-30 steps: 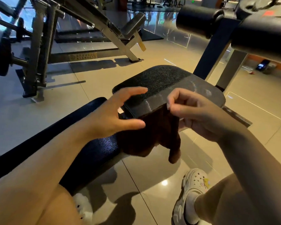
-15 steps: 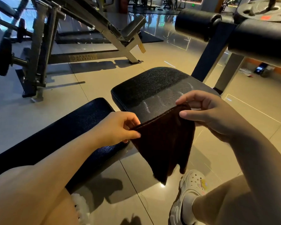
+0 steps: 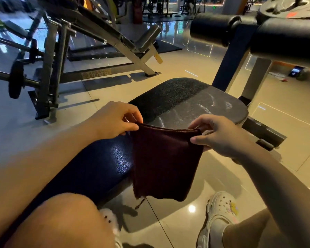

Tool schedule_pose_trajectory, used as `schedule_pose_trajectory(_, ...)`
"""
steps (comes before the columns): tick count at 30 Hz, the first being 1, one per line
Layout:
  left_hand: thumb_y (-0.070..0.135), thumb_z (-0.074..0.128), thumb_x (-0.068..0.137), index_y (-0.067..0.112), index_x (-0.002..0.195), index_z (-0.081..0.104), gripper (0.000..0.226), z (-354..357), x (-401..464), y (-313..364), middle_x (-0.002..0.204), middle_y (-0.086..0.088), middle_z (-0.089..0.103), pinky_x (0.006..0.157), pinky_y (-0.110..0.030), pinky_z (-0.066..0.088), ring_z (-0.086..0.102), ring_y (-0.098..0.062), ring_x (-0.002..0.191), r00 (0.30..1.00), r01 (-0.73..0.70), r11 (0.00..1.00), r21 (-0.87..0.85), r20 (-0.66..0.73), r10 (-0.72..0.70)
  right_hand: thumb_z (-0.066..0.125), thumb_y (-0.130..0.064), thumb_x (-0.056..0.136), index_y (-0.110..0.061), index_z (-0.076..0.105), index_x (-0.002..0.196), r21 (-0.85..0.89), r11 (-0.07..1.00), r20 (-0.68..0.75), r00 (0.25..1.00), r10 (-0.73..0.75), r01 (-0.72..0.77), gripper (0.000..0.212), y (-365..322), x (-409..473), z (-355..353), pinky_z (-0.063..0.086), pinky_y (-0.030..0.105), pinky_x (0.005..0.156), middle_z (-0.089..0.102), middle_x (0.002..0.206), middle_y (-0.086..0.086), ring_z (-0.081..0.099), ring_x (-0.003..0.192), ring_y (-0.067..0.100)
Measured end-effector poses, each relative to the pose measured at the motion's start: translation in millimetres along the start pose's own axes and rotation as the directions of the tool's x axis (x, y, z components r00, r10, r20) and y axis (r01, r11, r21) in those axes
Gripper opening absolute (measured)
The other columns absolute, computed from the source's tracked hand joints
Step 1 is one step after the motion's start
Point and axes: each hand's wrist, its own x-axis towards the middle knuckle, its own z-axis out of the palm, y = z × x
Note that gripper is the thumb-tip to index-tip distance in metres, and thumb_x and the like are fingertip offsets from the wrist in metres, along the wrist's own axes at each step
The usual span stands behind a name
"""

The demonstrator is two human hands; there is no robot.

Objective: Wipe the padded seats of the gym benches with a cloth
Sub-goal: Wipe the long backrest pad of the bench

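Note:
A dark maroon cloth (image 3: 166, 163) hangs folded in front of me, stretched flat between both hands. My left hand (image 3: 115, 120) pinches its upper left corner. My right hand (image 3: 220, 135) pinches the upper right corner between thumb and fingers. Behind the cloth lies the black padded seat (image 3: 191, 102) of the bench, with streaks shining on its near half. The long dark blue back pad (image 3: 89, 169) runs from the seat toward me at lower left.
Black roller pads (image 3: 283, 38) on a dark post (image 3: 231, 63) stand at the far end of the seat. A steel bench rack (image 3: 52, 68) with a plate-loaded barbell stands at left. My knees and white shoes (image 3: 220, 217) are on the glossy tile floor.
One second ago my left hand was open beside the bunched cloth. It has since pinched a corner, and both hands have drawn the cloth out flat and level.

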Motion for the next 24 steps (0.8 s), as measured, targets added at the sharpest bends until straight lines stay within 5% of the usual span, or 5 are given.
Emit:
schedule_pose_trajectory(7, 0.011, 0.069, 0.085, 0.024, 0.106, 0.064, 0.025, 50.8, 93.8, -54.7, 0.090, 0.005, 0.067, 0.086, -0.037, 0.053, 0.065, -0.019, 0.089, 0.930, 0.135, 0.984, -0.120, -0.328, -0.168, 0.061, -0.015, 0.092, -0.018, 0.057, 0.122, -0.549, 0.834, -0.412, 0.887, -0.207, -0.061, 0.030, 13.0, 99.8, 18.8, 0.047, 0.043, 0.094, 0.056, 0.122, 0.005, 0.053, 0.112, 0.026)
schedule_pose_trajectory(9, 0.015, 0.067, 0.087, 0.024, 0.114, 0.063, 0.029, 75.6, 110.5, -79.8, 0.099, 0.005, 0.066, 0.091, -0.033, 0.048, 0.063, -0.019, 0.100, 0.928, 0.195, 0.978, -0.067, -0.310, -0.207, 0.051, -0.030, 0.098, -0.018, 0.053, 0.131, -0.713, 0.701, -0.278, 0.913, -0.300, 0.013, 0.035, 21.3, 111.6, 50.9, 0.038, 0.042, 0.103, 0.050, 0.134, 0.005, 0.047, 0.122, 0.027)
schedule_pose_trajectory(12, 0.022, 0.060, 0.094, 0.019, 0.127, 0.057, 0.034, 100.8, 113.6, -113.5, 0.125, -0.002, 0.059, 0.097, -0.031, 0.039, 0.053, -0.021, 0.118, 0.899, 0.208, 0.976, -0.060, -0.381, -0.215, 0.015, -0.053, 0.101, -0.025, 0.023, 0.154, -0.739, 0.662, 0.047, 0.989, -0.137, 0.127, 0.060, 38.9, 120.9, 103.5, -0.001, 0.046, 0.120, 0.014, 0.162, 0.000, 0.007, 0.149, 0.021)
schedule_pose_trajectory(14, 0.024, 0.052, 0.098, 0.018, 0.130, 0.057, 0.033, 106.1, 108.9, -121.4, 0.130, -0.002, 0.057, 0.097, -0.028, 0.035, 0.050, -0.020, 0.122, 0.872, 0.195, 0.974, -0.112, -0.434, -0.224, -0.006, -0.061, 0.089, -0.028, 0.004, 0.156, -0.756, 0.644, 0.039, 0.990, -0.134, 0.117, 0.076, 49.6, 123.0, 117.6, -0.015, 0.047, 0.117, -0.005, 0.164, -0.004, -0.012, 0.150, 0.015)
schedule_pose_trajectory(24, 0.058, 0.026, 0.089, 0.027, 0.132, 0.057, 0.061, 114.4, 108.0, -129.3, 0.140, 0.010, 0.051, 0.107, -0.025, 0.022, 0.032, 0.002, 0.128, 0.936, 0.042, 0.999, -0.022, -0.348, -0.048, 0.011, -0.060, 0.099, -0.031, 0.003, 0.156, -0.775, 0.582, -0.237, 0.967, 0.094, -0.247, 0.065, 97.8, 186.6, -5.6, -0.007, 0.044, 0.121, -0.005, 0.164, -0.006, -0.006, 0.150, 0.013)
